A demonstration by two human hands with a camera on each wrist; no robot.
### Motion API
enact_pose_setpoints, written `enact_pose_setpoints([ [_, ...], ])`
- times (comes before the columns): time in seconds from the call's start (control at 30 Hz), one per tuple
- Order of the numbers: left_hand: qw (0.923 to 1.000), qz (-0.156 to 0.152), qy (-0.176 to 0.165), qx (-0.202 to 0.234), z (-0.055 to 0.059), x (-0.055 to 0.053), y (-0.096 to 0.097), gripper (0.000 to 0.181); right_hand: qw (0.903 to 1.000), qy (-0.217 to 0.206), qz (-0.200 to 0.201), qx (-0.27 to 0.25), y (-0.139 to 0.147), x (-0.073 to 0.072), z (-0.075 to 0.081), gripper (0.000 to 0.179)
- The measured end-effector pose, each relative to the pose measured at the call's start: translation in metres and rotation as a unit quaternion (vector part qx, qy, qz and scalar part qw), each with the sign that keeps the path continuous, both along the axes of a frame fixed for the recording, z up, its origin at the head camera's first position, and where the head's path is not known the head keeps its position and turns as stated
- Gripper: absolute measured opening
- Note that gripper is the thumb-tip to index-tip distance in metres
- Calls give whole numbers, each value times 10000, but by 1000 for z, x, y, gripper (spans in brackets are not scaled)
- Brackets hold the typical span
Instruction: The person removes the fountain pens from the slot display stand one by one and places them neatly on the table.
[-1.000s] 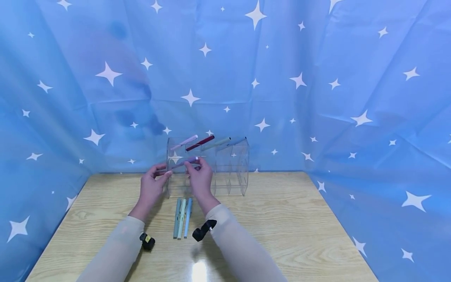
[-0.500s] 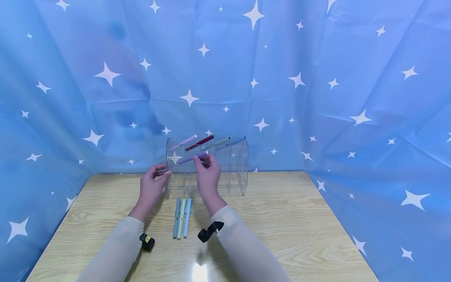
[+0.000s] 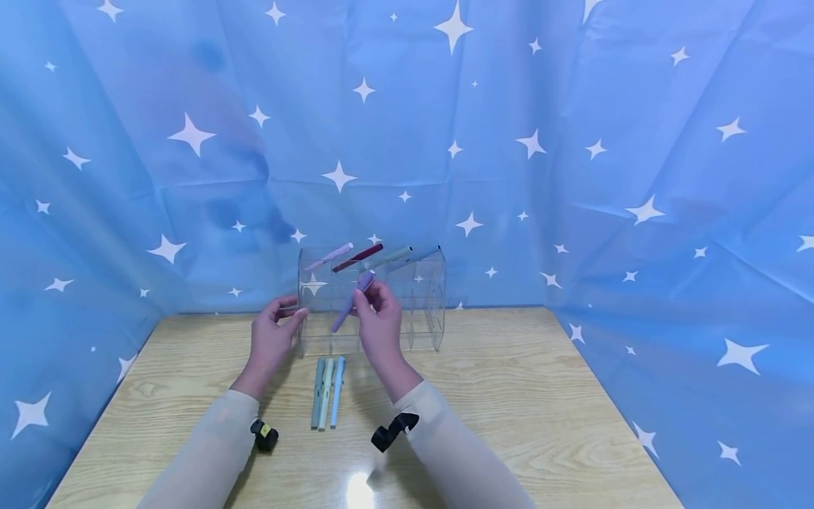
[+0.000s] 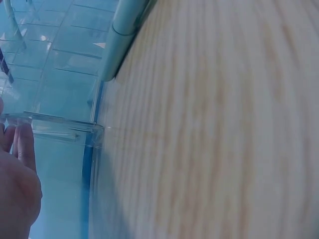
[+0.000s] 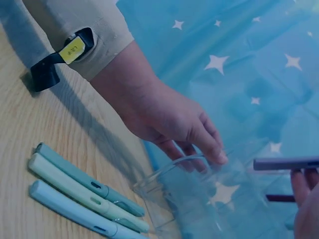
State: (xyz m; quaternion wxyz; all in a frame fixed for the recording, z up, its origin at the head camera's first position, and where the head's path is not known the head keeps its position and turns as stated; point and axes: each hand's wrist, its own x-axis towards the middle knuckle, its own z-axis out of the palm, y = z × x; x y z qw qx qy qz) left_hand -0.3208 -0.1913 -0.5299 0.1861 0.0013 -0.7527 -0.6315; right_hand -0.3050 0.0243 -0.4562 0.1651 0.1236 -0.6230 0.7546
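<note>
My right hand [image 3: 381, 332] pinches a purple pen [image 3: 344, 316] in front of the clear plastic pen holder [image 3: 442, 297]. The pen slants, its capped end up and its other end down to the left. At the holder's left side, my left hand [image 3: 270, 344] grips the side wall between thumb and fingers, as the right wrist view also shows. Along the holder's top row lie a lilac pen [image 3: 328, 256], a dark red pen [image 3: 357, 258], a pale green pen [image 3: 396, 255] and a blue pen [image 3: 416, 257], all tilted.
On the wooden table [image 3: 521, 410], before the holder, a teal pen [image 3: 317, 396], a light green pen [image 3: 326, 397] and a light blue pen [image 3: 337, 396] lie side by side. A blue star-patterned curtain [image 3: 407, 141] hangs behind and on both sides.
The purple pen has come away from near the left hand and moved right with my right hand. It has swung from nearly level to steeply slanted. The left hand keeps its hold.
</note>
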Motion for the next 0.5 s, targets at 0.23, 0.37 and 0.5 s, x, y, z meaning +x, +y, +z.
enact_pose_setpoints([
  [0.23, 10000, -9, -11, -3, 0, 0, -2, 46, 9989, -172, 379, 233, 13, 7, -5, 13],
  [0.37, 10000, -25, 14, 25, -1, 0, -2, 44, 9976, -260, 530, 373, 20, 11, -6, 16],
  [0.5, 10000, -45, 10, 48, -1, -1, -1, 43, 9957, -324, 665, 554, 26, 16, -7, 20],
])
